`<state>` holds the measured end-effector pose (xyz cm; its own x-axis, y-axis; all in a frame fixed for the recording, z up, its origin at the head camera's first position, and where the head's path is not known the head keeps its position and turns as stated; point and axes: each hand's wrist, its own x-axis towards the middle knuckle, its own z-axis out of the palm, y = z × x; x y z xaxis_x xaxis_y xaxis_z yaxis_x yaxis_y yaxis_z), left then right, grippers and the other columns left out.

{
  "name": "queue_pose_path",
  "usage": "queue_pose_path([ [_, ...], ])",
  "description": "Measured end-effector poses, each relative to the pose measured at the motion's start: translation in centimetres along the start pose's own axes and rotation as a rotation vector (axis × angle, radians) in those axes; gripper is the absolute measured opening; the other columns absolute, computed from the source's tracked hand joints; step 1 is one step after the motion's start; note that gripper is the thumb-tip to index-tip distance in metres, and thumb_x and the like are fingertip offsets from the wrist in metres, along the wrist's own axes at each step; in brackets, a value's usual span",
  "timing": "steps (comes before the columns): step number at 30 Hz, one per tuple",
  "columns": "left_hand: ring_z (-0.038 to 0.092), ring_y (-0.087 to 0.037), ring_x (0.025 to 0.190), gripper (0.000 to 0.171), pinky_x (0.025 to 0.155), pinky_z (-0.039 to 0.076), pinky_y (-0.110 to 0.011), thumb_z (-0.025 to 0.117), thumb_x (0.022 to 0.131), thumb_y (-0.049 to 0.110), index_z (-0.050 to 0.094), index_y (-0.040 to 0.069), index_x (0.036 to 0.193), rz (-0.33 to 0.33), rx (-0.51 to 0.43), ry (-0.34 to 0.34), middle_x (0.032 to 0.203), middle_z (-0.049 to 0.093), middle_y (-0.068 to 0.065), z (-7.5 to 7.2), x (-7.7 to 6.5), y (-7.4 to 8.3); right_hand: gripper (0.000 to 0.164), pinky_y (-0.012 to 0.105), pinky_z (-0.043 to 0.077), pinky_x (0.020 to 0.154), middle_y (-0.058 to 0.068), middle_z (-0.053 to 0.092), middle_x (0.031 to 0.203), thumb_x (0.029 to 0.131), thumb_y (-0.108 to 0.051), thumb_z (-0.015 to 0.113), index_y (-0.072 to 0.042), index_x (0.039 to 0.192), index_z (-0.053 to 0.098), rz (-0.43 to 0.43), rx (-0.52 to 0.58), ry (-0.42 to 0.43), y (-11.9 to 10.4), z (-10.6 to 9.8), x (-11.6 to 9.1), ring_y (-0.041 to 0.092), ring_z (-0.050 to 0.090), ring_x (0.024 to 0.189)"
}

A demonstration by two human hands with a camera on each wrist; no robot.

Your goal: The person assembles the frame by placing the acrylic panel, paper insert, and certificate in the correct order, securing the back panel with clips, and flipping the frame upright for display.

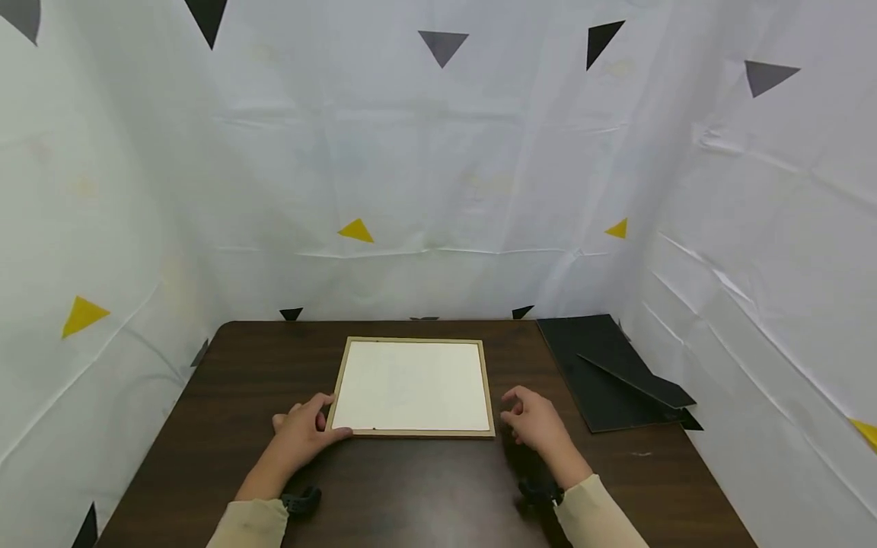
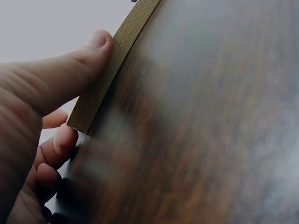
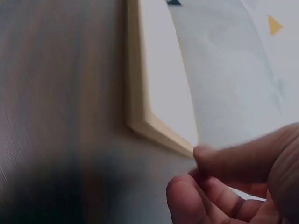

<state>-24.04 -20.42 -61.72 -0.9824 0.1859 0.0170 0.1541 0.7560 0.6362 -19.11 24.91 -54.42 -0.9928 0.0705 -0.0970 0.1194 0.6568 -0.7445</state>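
A white board with a thin light-wood frame (image 1: pixel 418 387) lies flat on the dark wooden table, in the middle of the head view. My left hand (image 1: pixel 298 434) holds its near left corner. In the left wrist view, the thumb (image 2: pixel 96 44) presses on the front edge of the frame (image 2: pixel 114 63), and the fingers bend around at the left side. Just off the right edge is my right hand (image 1: pixel 537 422), its fingers loosely curled with nothing in them. The right wrist view has its thumb and fingertips (image 3: pixel 184 191) beside the frame's side edge (image 3: pixel 170 137).
On the table's right side lies a large black sheet (image 1: pixel 582 350). A narrower black piece (image 1: pixel 637 378) rests at a slant over it. White cloth (image 1: pixel 438 167) with scattered triangles hangs behind and on both sides of the table (image 1: pixel 425 495).
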Motion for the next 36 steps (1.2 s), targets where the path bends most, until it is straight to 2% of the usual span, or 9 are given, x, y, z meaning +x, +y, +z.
queue_pose_path([
  [5,0.041,-0.02,0.078,0.087,0.086,0.016,-0.051,0.084,0.086,0.069,0.06,0.015,0.149,0.02,0.009,0.004,0.083,0.054,0.002,0.1,0.0,-0.1,0.02,0.036,0.051,0.058,0.008,0.066,0.079,0.105,-0.022,0.072,-0.004,0.113,0.069,0.083,-0.12,0.056,1.3,-5.3,-1.3,0.022,0.06,0.062],
  [8,0.041,-0.021,0.078,0.084,0.086,0.015,-0.051,0.085,0.086,0.066,0.06,0.013,0.145,0.028,0.013,0.017,0.083,0.053,0.001,-0.2,0.0,-0.1,0.024,0.037,0.047,0.061,0.008,0.064,0.08,0.106,-0.028,0.07,-0.004,0.106,0.07,0.147,-0.207,0.075,2.3,-8.4,-1.7,0.023,0.059,0.07],
  [13,0.04,-0.021,0.077,0.084,0.086,0.016,-0.051,0.085,0.086,0.066,0.059,0.013,0.145,0.021,0.016,0.007,0.083,0.052,0.001,-0.5,-0.2,0.0,0.037,0.038,0.042,0.06,0.004,0.055,0.071,0.104,-0.032,0.069,-0.004,0.08,0.069,0.24,-0.333,0.096,5.6,-12.3,-2.4,0.022,0.052,0.068],
  [15,0.04,-0.02,0.077,0.084,0.086,0.016,-0.051,0.084,0.086,0.067,0.059,0.014,0.146,0.013,0.018,-0.007,0.083,0.052,0.001,-0.3,-0.3,0.1,0.043,0.043,0.048,0.062,0.013,0.061,0.074,0.104,-0.033,0.068,0.005,0.085,0.071,0.295,-0.376,0.092,7.6,-13.9,-2.8,0.028,0.057,0.069],
  [18,0.04,-0.021,0.077,0.083,0.088,0.016,-0.051,0.085,0.086,0.067,0.059,0.015,0.145,0.001,0.014,-0.009,0.083,0.052,0.001,0.0,-0.3,0.1,0.055,0.055,0.057,0.073,0.035,0.069,0.095,0.104,-0.035,0.066,0.02,0.109,0.068,0.382,-0.427,0.122,10.5,-15.9,-3.2,0.044,0.068,0.082],
  [20,0.04,-0.02,0.077,0.083,0.088,0.017,-0.052,0.084,0.086,0.067,0.06,0.015,0.146,0.002,0.014,-0.003,0.082,0.052,0.001,0.0,-0.2,0.1,0.068,0.064,0.058,0.083,0.046,0.063,0.119,0.105,-0.036,0.064,0.029,0.127,0.057,0.425,-0.441,0.158,12.4,-17.0,-3.3,0.056,0.068,0.097],
  [24,0.04,-0.02,0.076,0.083,0.089,0.017,-0.053,0.085,0.086,0.067,0.06,0.014,0.146,-0.003,0.008,-0.002,0.082,0.052,0.001,0.0,-0.2,0.1,0.088,0.071,0.053,0.096,0.055,0.049,0.132,0.106,-0.041,0.06,0.039,0.134,0.038,0.481,-0.415,0.224,15.0,-18.2,-2.8,0.067,0.06,0.112],
  [32,0.041,-0.019,0.076,0.082,0.09,0.017,-0.051,0.085,0.085,0.068,0.061,0.017,0.144,-0.011,0.014,0.015,0.082,0.053,0.002,0.0,-0.1,-0.1,0.112,0.071,0.051,0.102,0.053,0.044,0.144,0.106,-0.076,0.041,0.03,0.143,0.045,0.516,-0.428,0.168,16.9,-18.4,-0.9,0.067,0.055,0.122],
  [36,0.041,-0.019,0.075,0.08,0.088,0.017,-0.051,0.086,0.085,0.066,0.061,0.017,0.143,-0.004,0.007,0.019,0.081,0.053,0.003,-0.1,-0.3,0.2,0.116,0.07,0.053,0.101,0.052,0.04,0.15,0.103,-0.078,0.047,0.028,0.149,0.041,0.56,-0.407,0.158,17.0,-18.1,-0.4,0.066,0.056,0.124],
])
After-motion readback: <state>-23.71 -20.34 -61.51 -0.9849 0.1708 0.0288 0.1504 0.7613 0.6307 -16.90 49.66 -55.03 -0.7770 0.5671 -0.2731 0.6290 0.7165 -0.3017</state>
